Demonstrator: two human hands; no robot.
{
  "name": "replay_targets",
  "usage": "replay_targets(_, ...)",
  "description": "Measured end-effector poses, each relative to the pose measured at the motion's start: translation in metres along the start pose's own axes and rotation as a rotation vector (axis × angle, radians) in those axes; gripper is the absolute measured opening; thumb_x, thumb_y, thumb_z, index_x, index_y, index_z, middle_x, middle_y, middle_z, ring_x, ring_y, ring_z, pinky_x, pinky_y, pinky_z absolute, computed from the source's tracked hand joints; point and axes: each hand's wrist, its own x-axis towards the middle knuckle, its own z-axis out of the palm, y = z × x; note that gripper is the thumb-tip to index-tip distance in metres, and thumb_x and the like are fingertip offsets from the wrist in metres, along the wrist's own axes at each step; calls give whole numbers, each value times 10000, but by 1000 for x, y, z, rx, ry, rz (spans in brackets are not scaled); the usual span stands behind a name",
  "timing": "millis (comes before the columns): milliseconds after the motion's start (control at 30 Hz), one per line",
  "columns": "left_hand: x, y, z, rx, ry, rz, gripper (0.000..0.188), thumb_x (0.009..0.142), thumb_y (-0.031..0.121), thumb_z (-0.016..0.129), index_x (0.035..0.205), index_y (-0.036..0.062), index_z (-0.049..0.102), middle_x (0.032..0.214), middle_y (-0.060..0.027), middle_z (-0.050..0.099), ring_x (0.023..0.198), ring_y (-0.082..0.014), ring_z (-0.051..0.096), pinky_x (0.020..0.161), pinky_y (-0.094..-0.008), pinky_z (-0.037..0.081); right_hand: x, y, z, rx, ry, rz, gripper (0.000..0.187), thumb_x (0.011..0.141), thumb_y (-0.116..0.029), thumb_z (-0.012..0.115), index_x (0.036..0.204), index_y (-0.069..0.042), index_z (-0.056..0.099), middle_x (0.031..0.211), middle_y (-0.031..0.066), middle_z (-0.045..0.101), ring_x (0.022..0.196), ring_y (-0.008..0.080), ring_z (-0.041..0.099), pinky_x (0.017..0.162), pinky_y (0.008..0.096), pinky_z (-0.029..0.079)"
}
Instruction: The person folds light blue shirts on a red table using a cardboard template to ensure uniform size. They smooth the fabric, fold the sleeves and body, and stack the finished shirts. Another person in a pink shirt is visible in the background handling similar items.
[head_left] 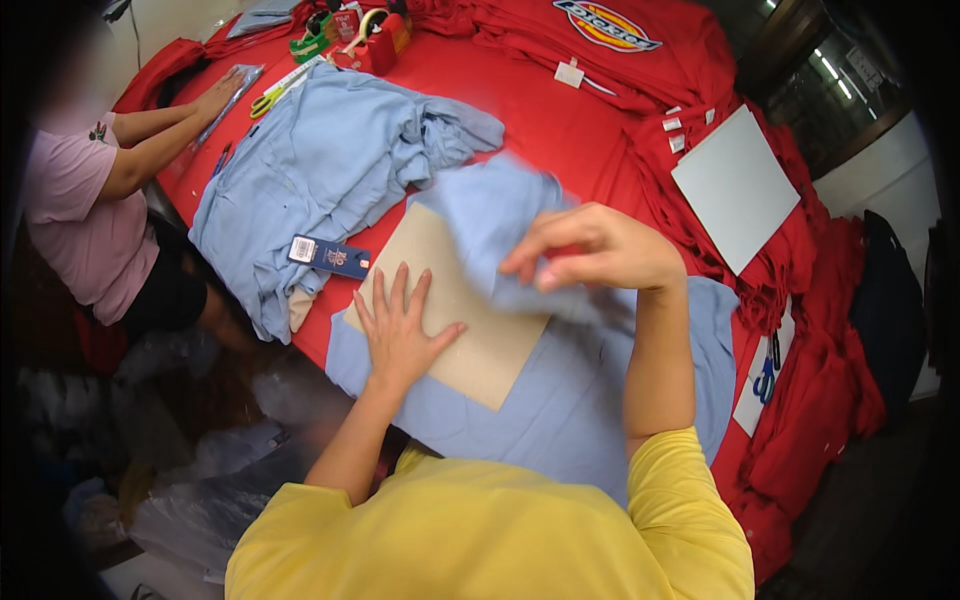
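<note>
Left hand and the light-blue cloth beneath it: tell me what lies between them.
A tan board lies between them, as the head view shows: the left hand rests on it, and the light-blue cloth shows past its lower edge.

Left hand (396, 338) flat on tan board (492, 352), right hand (605, 250) at blue garment (590, 400)

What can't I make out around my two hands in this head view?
- Head view: the raised light-blue fabric fold is motion-blurred, so whether the bare right hand holds it is unclear.
- Head view: whatever lies directly under the flat beige cardboard sheet is hidden by that sheet.
- Head view: the near edge of the spread light-blue fabric is partly hidden by the yellow short-sleeved shirt.
</note>
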Motion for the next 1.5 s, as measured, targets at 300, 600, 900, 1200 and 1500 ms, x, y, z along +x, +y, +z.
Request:
replay_targets(300,-7,-20,27,10,108,-37,571,857,47,481,1417,40,371,1468,-136,329,1418,-310,224,1121,-575,182,53,114,164,-787,284,317,549,931,-404,481,1401,-126,434,1523,117,299,1439,324,175,1141,576,91)
replay_targets(600,-1,-15,20,-33,84,155,599,837,32,500,1420,118,396,1315,-110,462,1300,-310,383,1123,-527,235,-27,68,116,22,365,461,381,854,-55,475,1210,-69,608,1206,137,626,1151,285,557,1047,399,385)
replay_targets(900,6,1,8,94,264,303,344,828,57,504,1113,165,663,1120,-74,525,1171,-297,447,1131,-527,221,-293,96,88,-1084,985,914,333,707,-7,647,1020,-122,643,996,99,552,1030,315,480,922,443,375)
replay_targets(1200,14,-4,8,-237,73,226,296,838,54,485,1121,47,572,1119,-118,552,1125,-301,489,1013,-415,324,-369,-35,235,-1339,1363,1288,282,631,21,586,893,-82,561,959,103,516,1030,337,458,931,478,341)
replay_targets(1500,24,-19,-22,-339,-213,406,496,738,96,625,1231,92,572,1215,-143,495,1151,-327,461,1016,-415,335,-356,-12,256,-912,1472,1302,373,791,-61,588,1164,-76,597,1325,139,481,1295,334,371,1092,570,227)
